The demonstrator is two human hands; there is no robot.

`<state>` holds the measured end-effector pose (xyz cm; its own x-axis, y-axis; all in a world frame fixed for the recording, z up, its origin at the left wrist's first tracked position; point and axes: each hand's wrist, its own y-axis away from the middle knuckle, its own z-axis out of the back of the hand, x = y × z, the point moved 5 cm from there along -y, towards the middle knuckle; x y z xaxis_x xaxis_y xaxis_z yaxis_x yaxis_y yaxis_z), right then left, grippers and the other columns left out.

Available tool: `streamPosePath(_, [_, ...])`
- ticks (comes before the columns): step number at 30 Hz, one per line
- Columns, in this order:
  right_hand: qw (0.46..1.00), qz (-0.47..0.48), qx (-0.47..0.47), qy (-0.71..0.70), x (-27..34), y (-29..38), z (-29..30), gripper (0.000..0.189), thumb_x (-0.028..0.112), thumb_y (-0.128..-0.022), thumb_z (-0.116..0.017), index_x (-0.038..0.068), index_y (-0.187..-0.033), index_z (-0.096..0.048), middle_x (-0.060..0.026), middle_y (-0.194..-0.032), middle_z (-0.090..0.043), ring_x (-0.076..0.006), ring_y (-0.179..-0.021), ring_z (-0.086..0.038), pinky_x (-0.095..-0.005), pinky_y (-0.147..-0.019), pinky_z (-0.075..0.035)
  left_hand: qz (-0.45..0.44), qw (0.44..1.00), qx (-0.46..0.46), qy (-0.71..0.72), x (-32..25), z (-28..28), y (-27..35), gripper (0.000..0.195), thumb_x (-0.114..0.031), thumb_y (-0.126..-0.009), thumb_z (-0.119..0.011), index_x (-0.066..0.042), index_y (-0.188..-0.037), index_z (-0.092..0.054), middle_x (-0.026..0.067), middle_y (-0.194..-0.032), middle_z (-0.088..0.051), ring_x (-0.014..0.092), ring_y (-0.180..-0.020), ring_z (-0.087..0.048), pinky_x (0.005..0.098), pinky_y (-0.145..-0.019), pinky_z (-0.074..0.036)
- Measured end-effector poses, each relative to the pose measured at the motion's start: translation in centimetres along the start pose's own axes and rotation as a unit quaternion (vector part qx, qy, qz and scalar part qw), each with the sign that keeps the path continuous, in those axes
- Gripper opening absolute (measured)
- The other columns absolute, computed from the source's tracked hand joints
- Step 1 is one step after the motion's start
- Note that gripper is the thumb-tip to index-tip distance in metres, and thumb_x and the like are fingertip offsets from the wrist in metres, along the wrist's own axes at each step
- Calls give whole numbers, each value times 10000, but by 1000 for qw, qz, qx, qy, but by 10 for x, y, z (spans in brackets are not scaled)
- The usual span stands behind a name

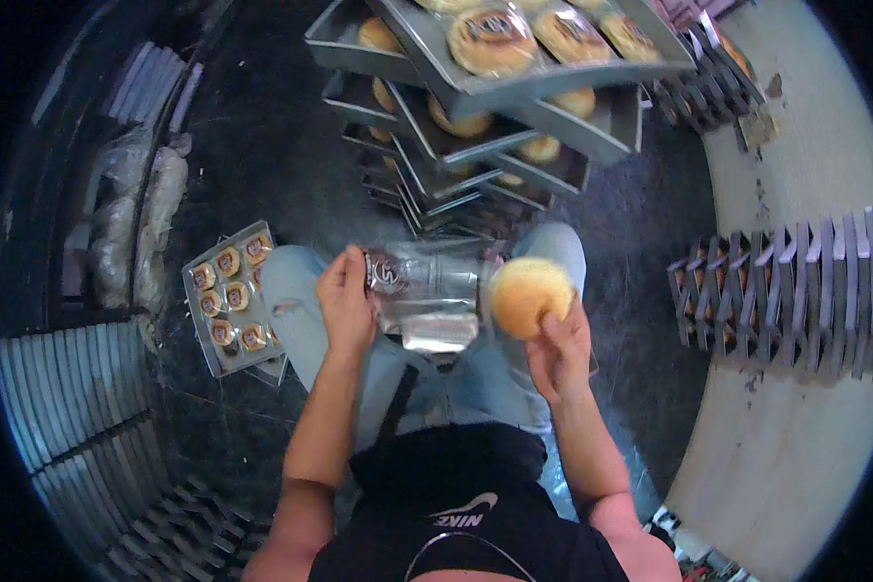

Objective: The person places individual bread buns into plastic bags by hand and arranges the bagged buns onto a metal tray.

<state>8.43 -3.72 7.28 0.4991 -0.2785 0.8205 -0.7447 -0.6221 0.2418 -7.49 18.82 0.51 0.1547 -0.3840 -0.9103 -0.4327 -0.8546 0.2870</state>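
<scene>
My left hand (347, 298) grips the left edge of a clear plastic bag (436, 280) with printing on it, held flat above my lap. In my right hand (564, 342) is a round golden bread bun (529, 297), just to the right of the bag and slightly blurred. Whether bun and bag touch, I cannot tell. A metal tray (222, 364) of bagged round buns (237, 296) lies beside my left knee, its right part hidden by my leg.
Ahead rises a crosswise stack of metal trays (575, 80) with buns, the top ones bagged. More stacked trays (786, 291) stand on the right and empty-looking trays (80, 385) on the left. Plastic-wrapped bundles (161, 211) are at upper left.
</scene>
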Motion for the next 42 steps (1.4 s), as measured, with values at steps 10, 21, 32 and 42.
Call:
streamPosePath(10, [985,-10,-8,173,-1,54,23,485,59,-930,-689,-2,-1390,-547,-110,-1275,-665,-213,-1212,-623,-369,-1051,-455,-123,937,204,-256,-5,-65,50,583,-233,-951,-702,-7,-1445,-492,110,-1257,-652,181,-1108,-616,358,-989,-485])
streamPosePath(21, [742,381,131,535,4,30,-53,601,50,-822,-724,99,-1407,-594,-208,-1499,-512,-404,-1460,-399,-610,-1214,-184,13,935,320,154,-5,-124,88,733,-337,-938,-542,2,-1542,-299,225,-1510,-452,344,-1401,-459,463,-1185,-347])
streamPosePath(32, [784,230,95,568,-33,38,-9,260,167,-766,-832,62,-956,-690,-140,-1237,-651,-350,-1067,-617,-480,-949,-448,310,833,136,438,47,-123,55,627,-401,-968,-522,-4,-1445,-427,201,-1413,-532,423,-1359,-478,519,-1210,-349])
streamPosePath(42, [767,420,-41,483,44,43,64,236,-74,-820,-727,21,-1035,-753,-182,-1138,-711,-132,-623,-595,-242,-586,-472,409,848,297,158,100,-126,94,548,-444,-1014,-497,-65,-1408,-538,127,-1351,-619,265,-1233,-597,417,-1055,-462])
